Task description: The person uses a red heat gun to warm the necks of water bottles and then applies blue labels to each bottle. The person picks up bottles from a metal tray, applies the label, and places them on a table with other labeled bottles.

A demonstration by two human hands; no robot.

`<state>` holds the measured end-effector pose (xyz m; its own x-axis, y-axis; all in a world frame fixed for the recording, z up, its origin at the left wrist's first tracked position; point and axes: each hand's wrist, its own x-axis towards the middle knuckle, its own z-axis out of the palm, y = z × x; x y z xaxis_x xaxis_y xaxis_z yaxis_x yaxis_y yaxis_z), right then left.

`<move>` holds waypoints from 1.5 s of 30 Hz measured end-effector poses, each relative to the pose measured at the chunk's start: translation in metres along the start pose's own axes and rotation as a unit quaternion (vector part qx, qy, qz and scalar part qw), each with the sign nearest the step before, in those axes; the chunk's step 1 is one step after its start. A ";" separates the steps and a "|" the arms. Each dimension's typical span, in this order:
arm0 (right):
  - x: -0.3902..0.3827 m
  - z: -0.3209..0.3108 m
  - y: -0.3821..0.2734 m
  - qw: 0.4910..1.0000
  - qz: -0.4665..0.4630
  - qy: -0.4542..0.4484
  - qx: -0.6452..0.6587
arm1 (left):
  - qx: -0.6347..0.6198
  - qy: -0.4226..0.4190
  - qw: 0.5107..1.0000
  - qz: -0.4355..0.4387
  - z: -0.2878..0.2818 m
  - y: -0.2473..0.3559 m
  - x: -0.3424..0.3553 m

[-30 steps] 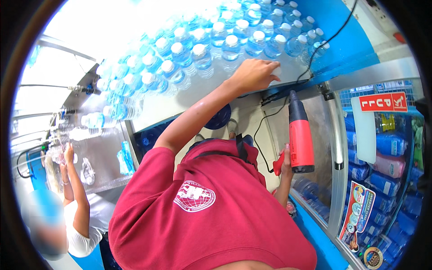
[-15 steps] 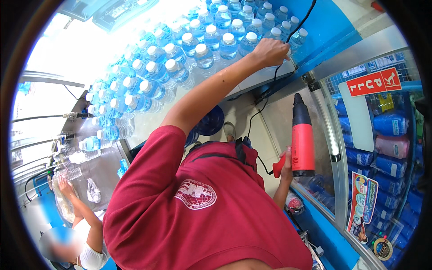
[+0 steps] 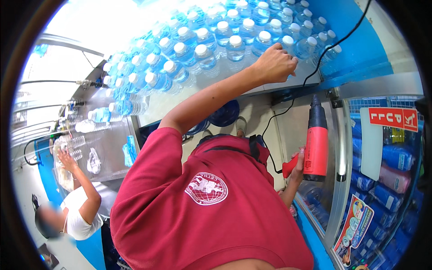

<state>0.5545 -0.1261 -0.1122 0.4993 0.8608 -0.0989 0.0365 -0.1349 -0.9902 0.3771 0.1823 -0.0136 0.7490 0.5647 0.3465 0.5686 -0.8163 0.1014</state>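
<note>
Red heat gun [image 3: 317, 150] in right hand [image 3: 295, 172], left hand [image 3: 275, 65] beside white-capped bottles [image 3: 236, 50]

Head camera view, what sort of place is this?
Probably a small bottled-water shop or packing room. Rows of capped bottles of clear liquid stand on a counter, the right hand holds what looks like a red heat gun, and blue packs are piled at the right.

On my red shirt [image 3: 216, 236]: one white globe emblem [image 3: 208, 188] ringed with lettering. On the glass door [image 3: 343, 193] to my right: one red sign [image 3: 393, 118], white capitals and figure; below it, one multicoloured printed sticker [image 3: 353, 228].
</note>
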 end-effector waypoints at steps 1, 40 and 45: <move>0.002 0.002 -0.001 1.000 -0.004 -0.008 -0.003 | 0.005 0.005 1.000 -0.016 -0.001 -0.002 -0.008; 0.023 0.064 -0.018 0.993 0.001 -0.114 -0.016 | 0.015 0.105 0.980 -0.166 -0.004 -0.045 -0.081; 0.023 0.065 -0.025 0.992 0.013 -0.121 -0.035 | 0.061 0.098 0.983 -0.142 -0.019 -0.058 -0.095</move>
<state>0.5083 -0.0713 -0.0966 0.2783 0.9483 -0.1527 0.0903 -0.1841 -0.9788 0.2667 0.1734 -0.0343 0.4813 0.7236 0.4948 0.7908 -0.6019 0.1110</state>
